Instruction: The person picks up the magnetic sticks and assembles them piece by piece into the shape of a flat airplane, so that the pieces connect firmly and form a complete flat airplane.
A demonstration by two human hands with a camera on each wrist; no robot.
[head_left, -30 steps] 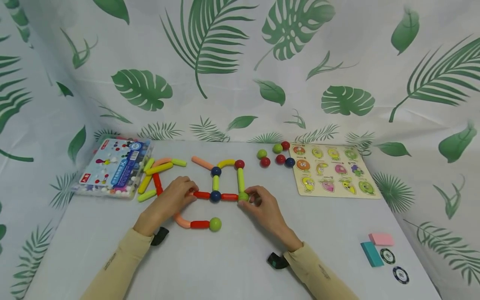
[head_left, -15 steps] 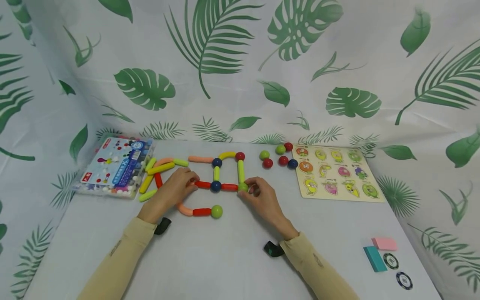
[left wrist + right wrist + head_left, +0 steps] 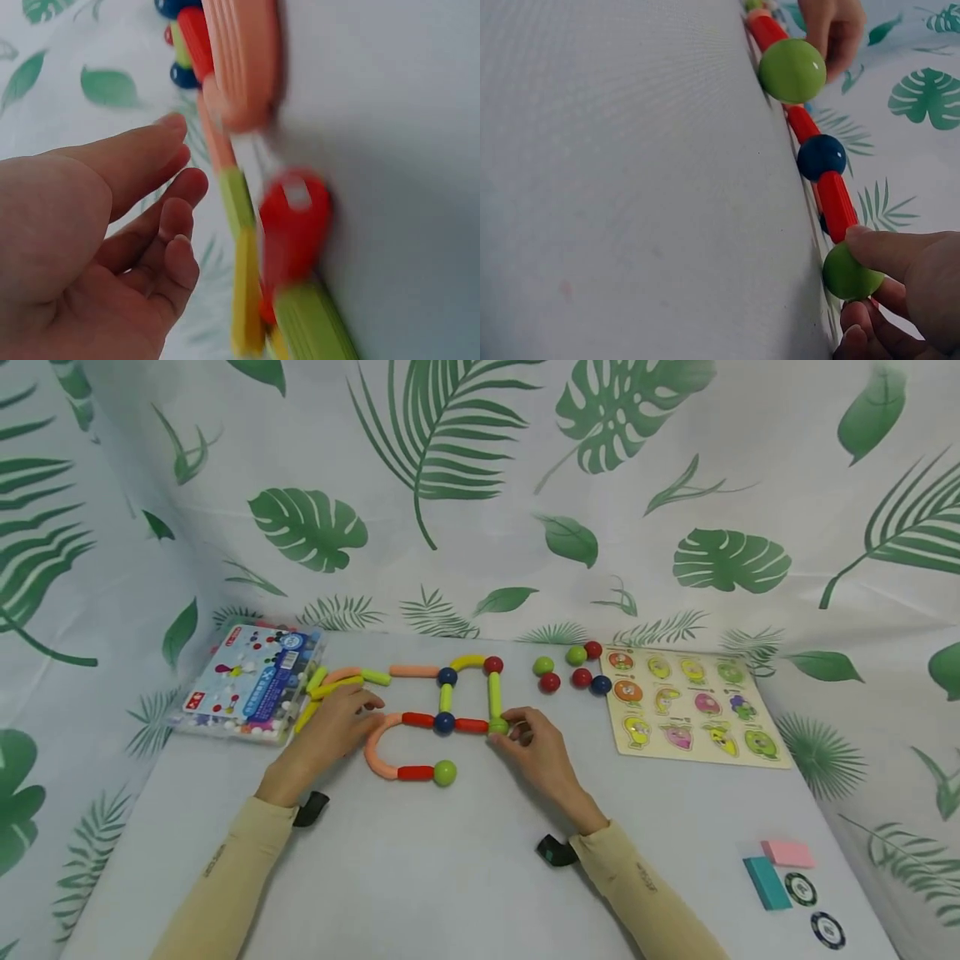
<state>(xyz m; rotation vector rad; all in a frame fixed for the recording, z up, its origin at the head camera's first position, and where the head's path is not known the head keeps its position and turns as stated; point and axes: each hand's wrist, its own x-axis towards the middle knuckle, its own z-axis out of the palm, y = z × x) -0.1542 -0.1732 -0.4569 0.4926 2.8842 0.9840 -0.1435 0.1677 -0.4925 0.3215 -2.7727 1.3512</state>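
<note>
Fingers of right hand [image 3: 542, 760] pinched green ball [image 3: 845, 271], steadying rods [image 3: 471, 725], I guessed; left hand [image 3: 326, 731] had fingers parted, seemingly empty despite blur.

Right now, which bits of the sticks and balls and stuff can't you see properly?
- Head view: whatever lies behind the left hand, which covers it.
- Head view: the small print on the box, too small to read.
- Left wrist view: the edges of the red stick, blurred.
- Left wrist view: one end of the nearer green stick, cut off by the bottom edge.
- Right wrist view: part of the pinched green ball, covered by the right hand.
</note>
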